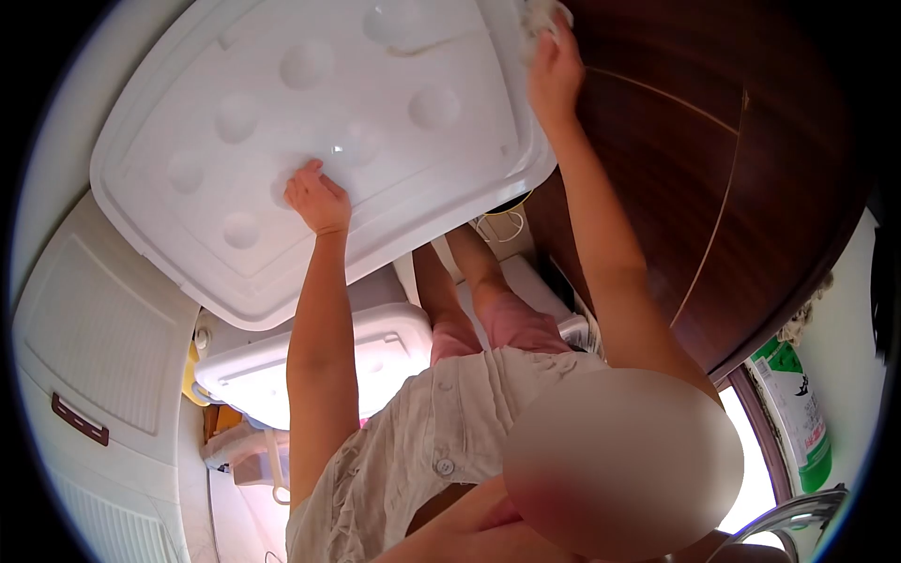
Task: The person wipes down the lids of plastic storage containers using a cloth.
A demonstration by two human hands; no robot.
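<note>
A large white plastic lid (375, 159) with round dimples fills the upper left, and a dark streak marks its upper part. My left hand (319, 197) rests against the lid's middle with its fingers curled in; nothing shows in it. At the lid's right edge, my right hand (556, 80) is closed around a crumpled white cloth (544, 17). The cloth lies by the rim, next to dark brown wood.
Dark wood panelling (676, 159) borders the lid on the right. Below the lid stands another white lidded box (399, 338). A ribbed white cabinet door (103, 328) is at left. A green-and-white bottle (796, 413) and a metal faucet (798, 514) are at lower right.
</note>
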